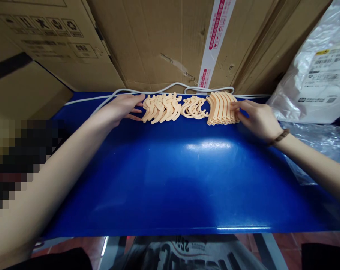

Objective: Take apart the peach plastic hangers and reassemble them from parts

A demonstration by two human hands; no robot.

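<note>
A row of pale beige, flat curved pieces lies along the back of the blue table. At its left end is a group of S-like curved pieces [162,108]. Thin, looped pieces [192,107] lie tangled in the middle. On the right, long, gently bent strips [220,108] overlap in a neat fan. My left hand [120,109] has its fingers stretched out, with the tips against the left end of the row. My right hand [258,118] touches the rightmost strip with its fingertips, thumb and forefinger apart. A brown braided band is round my right wrist.
Large cardboard boxes [164,45] stand behind the blue table [164,176]. A white cable [153,92] runs along the back edge. At the right are a white plastic parcel [313,82] with a label and clear plastic wrapping [304,165]. Another carton [26,86] stands at the left.
</note>
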